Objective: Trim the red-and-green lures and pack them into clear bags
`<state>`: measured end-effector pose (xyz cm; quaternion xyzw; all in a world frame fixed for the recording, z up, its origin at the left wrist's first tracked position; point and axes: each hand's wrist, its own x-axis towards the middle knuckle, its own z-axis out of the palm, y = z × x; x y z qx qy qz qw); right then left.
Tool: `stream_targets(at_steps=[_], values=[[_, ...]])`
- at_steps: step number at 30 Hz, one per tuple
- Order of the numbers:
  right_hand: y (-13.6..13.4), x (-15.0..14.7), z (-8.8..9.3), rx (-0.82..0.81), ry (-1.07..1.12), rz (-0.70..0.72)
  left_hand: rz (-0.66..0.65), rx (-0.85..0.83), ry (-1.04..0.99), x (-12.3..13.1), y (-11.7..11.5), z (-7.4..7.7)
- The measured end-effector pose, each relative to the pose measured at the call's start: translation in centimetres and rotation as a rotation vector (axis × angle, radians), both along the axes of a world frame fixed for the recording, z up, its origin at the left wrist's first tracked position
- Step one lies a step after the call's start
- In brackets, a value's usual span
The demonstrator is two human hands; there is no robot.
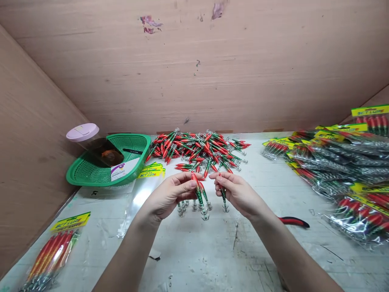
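Note:
Several red-and-green squid jigs [199, 194] hang hooks-down from my left hand [173, 192], whose thumb and fingers pinch them by their red ends. My right hand [235, 190] is closed on a single squid jig [224, 198], also with its hooks pointing down. The two hands are a small gap apart over the table. Just behind them lies a heap of loose squid jigs [194, 148]. Flat printed bags [148, 174] with yellow headers lie to the left of my left hand, partly under the basket.
A green basket [139, 170] at the left holds a lidded cup [103, 148], a pen and a card. Packed lures [328, 158] are piled at the right; one pack [54, 255] lies front left. Red-black handled pliers [294, 221] are partly behind my right forearm. Wooden panels enclose the table.

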<state>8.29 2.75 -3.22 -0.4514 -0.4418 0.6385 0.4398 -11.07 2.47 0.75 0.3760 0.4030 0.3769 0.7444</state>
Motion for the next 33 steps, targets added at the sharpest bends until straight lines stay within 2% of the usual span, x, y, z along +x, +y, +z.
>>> stream_targets(at_steps=[3, 6, 9, 11, 12, 13, 15, 16, 18, 20, 23, 26, 28, 31, 33], values=[[1.0, -1.1, -2.3, 0.07, -0.187, -0.06, 0.008, 0.003, 0.009, 0.3, -0.3, 0.0], [1.3, -0.6, -2.4, 0.184, -0.43, -0.149, 0.015, 0.037, 0.018, 0.6, -0.8, 0.3], [-0.5, 2.7, -1.2, 0.3, -0.659, -0.235, 0.013, 0.039, 0.039, 0.7, -1.3, 0.8], [-3.0, 6.1, -1.5, 0.342, -0.8, -0.232, 0.011, 0.029, 0.042, 0.8, -1.6, 1.1], [-4.5, 7.9, -2.2, 0.363, -0.891, -0.222, 0.012, 0.021, 0.037, 0.9, -1.7, 1.2], [-6.1, 9.7, -3.2, 0.448, -1.104, -0.161, 0.013, 0.012, 0.026, 1.0, -1.8, 1.2], [-9.0, 12.6, -5.8, 0.714, -1.372, -0.084, -0.003, -0.016, -0.009, 1.2, -2.0, 1.2], [-10.2, 13.7, -7.1, 0.833, -1.447, -0.078, -0.019, -0.029, -0.031, 1.3, -2.0, 1.1], [-12.0, 14.8, -9.0, 0.956, -1.51, -0.093, -0.057, -0.047, -0.068, 1.7, -2.2, 0.8], [-12.8, 14.9, -10.1, 0.981, -1.513, -0.149, -0.076, -0.061, -0.083, 2.1, -2.3, 0.5], [-13.0, 14.9, -10.5, 0.946, -1.571, -0.239, -0.081, -0.082, -0.082, 2.5, -2.5, 0.4], [-12.9, 15.7, -10.4, 0.911, -1.719, -0.28, -0.099, -0.087, -0.063, 2.8, -2.6, 0.5], [-13.0, 16.2, -9.4, 0.866, -1.715, -0.259, -0.112, -0.082, -0.053, 2.9, -2.7, 0.5], [-13.6, 15.6, -5.7, 0.701, -1.453, -0.097, -0.117, -0.073, -0.04, 3.2, -2.8, 0.5], [-14.1, 14.2, -2.5, 0.538, -1.204, 0.116, -0.122, -0.07, -0.025, 3.4, -3.0, 0.3]])
